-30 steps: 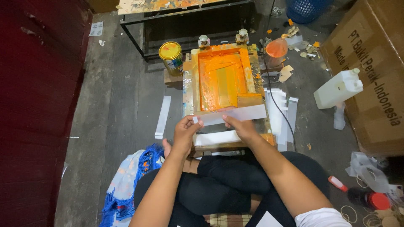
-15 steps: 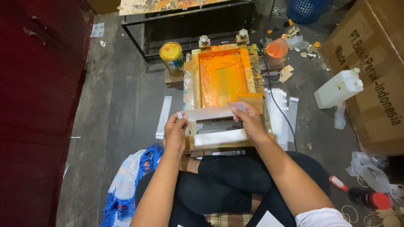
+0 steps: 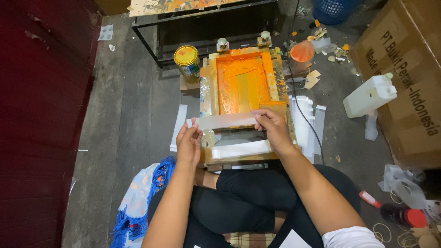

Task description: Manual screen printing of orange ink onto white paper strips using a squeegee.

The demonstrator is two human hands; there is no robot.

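I sit cross-legged on the floor before a wooden screen-printing frame coated in orange ink. Both hands hold one long white strip level across the frame's near edge. My left hand pinches its left end and my right hand grips its right end. A second white strip lies on the wooden base just below, between my hands.
A yellow-lidded paint can stands left of the frame and an orange cup to its right. White strips are stacked at the right; one lies at the left. White jug, cardboard box, blue cloth.
The strip has been lifted off the base and carried up toward the frame's near edge. My hands have spread apart to its two ends.
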